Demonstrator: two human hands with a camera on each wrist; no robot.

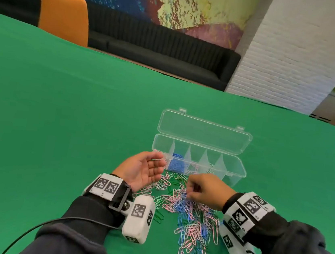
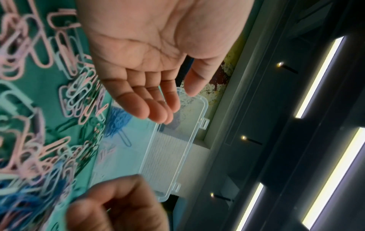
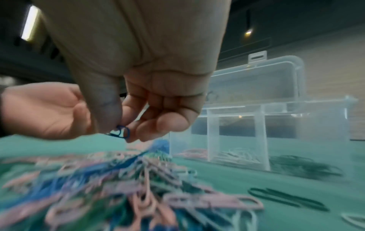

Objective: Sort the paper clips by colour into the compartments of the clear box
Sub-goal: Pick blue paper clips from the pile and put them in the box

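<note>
A blue paper clip (image 3: 121, 132) is being pinched between the thumb and fingertips of the right hand (image 1: 207, 189), which is hovering just above the mixed pile of clips (image 1: 191, 214) spreading across the green cloth (image 1: 58, 113) toward six o'clock. The clear box (image 1: 239, 173) is sitting just beyond the pile at twelve o'clock, its lid (image 1: 204, 131) standing open behind it, and a heap of blue clips (image 1: 175, 163) is already lying in the second compartment from the left end, at about eleven o'clock from the pinching hand. The left hand (image 1: 146, 170) is waiting at nine o'clock of the pile, palm up, fingers relaxed and holding nothing, near the box's left end. To do this step well, the person is probably best keeping the pinch firm but light, so that no neighbouring pink or green clip is hooking on and travelling along; a small shake above the pile should be freeing any stowaway. The clip then wants carrying over the near wall and letting go directly above the blue heap, low enough that it is not bouncing across a divider into the next compartment, where pink clips seem to be lying. Alternatively, the cupped left palm looks ready for collecting several blue clips before one trip to the box.
</note>
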